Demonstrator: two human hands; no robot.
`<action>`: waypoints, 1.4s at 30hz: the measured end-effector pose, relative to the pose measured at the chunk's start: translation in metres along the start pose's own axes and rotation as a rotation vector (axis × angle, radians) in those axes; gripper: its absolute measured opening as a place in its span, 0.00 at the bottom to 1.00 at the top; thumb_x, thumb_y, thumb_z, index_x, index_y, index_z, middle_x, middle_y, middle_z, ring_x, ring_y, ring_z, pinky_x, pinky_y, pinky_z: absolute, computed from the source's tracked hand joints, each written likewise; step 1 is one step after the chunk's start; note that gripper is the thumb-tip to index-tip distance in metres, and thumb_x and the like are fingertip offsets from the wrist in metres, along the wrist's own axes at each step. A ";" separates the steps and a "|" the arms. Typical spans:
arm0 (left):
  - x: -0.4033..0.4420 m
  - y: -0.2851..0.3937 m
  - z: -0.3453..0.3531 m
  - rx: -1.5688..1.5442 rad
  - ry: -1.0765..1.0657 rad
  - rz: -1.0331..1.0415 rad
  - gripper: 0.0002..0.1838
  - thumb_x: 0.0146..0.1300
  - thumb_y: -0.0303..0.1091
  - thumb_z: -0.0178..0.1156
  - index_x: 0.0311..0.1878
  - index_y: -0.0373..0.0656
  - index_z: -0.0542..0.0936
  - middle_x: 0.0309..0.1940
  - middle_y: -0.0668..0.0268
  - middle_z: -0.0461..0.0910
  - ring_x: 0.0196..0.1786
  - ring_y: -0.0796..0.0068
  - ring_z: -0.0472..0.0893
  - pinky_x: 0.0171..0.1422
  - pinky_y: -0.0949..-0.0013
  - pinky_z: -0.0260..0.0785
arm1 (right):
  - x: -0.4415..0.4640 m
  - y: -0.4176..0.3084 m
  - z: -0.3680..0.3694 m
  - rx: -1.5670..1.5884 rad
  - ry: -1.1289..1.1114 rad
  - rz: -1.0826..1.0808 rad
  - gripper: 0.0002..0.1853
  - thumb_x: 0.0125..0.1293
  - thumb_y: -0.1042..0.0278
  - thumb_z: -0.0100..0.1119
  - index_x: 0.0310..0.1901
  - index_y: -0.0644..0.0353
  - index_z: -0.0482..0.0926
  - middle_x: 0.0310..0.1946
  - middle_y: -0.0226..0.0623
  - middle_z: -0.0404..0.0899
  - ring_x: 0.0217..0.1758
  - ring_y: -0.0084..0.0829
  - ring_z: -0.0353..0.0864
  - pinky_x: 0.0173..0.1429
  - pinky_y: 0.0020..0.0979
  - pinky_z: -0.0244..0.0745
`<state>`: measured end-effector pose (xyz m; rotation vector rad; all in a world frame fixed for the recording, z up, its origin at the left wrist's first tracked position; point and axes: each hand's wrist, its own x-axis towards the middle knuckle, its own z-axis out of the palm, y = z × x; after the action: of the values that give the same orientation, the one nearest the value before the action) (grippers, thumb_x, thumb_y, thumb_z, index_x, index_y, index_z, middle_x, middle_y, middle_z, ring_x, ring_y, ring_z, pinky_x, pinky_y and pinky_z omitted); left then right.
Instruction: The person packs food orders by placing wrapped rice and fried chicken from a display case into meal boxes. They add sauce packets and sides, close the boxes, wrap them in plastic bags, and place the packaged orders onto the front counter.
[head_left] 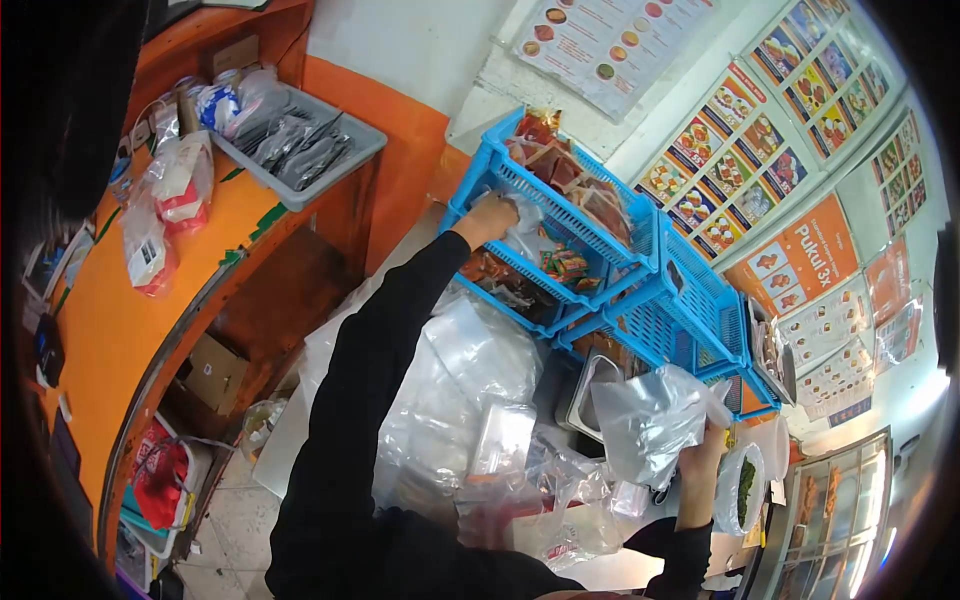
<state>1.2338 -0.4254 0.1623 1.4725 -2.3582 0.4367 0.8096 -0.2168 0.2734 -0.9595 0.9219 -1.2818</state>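
My left hand (487, 219) reaches into the middle tier of a blue stacked basket (590, 280). Its fingers are curled beside clear plastic packets (527, 235), and what they grip is hidden. Small green and orange sachets (566, 265) lie in the same tier. Lower on the right, my right hand (703, 458) is closed on a clear plastic bag (650, 425), which hangs crumpled over a metal container (590, 400). Next to that hand stands a white tub (738, 490) with something green inside.
Clear plastic bags (465, 360) cover the work surface in front of me. A second blue basket (690, 300) stands to the right. On the left, an orange counter (120, 370) bears a grey tray (365, 140) of black packaged items. Menu sheets (725, 160) hang on the wall.
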 end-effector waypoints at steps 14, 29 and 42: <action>0.018 0.004 0.050 0.111 0.293 -0.574 0.22 0.48 0.34 0.57 0.49 0.43 0.69 0.40 0.58 0.71 0.43 0.56 0.72 0.43 0.53 0.63 | 0.004 0.022 -0.016 -0.004 0.089 0.101 0.21 0.66 0.59 0.43 0.57 0.59 0.64 0.53 0.34 0.68 0.55 0.31 0.68 0.59 0.35 0.61; -0.237 0.275 -0.129 -1.406 -0.402 -0.024 0.23 0.51 0.41 0.63 0.48 0.41 0.70 0.44 0.61 0.73 0.45 0.67 0.74 0.49 0.66 0.67 | -0.193 -0.087 -0.038 0.167 0.828 -1.954 0.10 0.62 0.67 0.50 0.41 0.62 0.68 0.44 0.42 0.70 0.48 0.37 0.72 0.50 0.36 0.70; -0.201 0.377 -0.135 -0.894 0.193 -0.207 0.15 0.50 0.32 0.60 0.42 0.42 0.74 0.23 0.67 0.76 0.30 0.68 0.75 0.43 0.65 0.60 | -0.165 0.113 -0.015 -0.456 -0.080 -0.039 0.13 0.50 0.77 0.63 0.38 0.61 0.72 0.25 0.22 0.67 0.27 0.12 0.65 0.30 0.17 0.62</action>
<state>0.9915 -0.0488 0.1657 1.1293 -1.8134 -0.4618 0.8220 -0.0483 0.1656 -1.3770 1.1630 -1.0746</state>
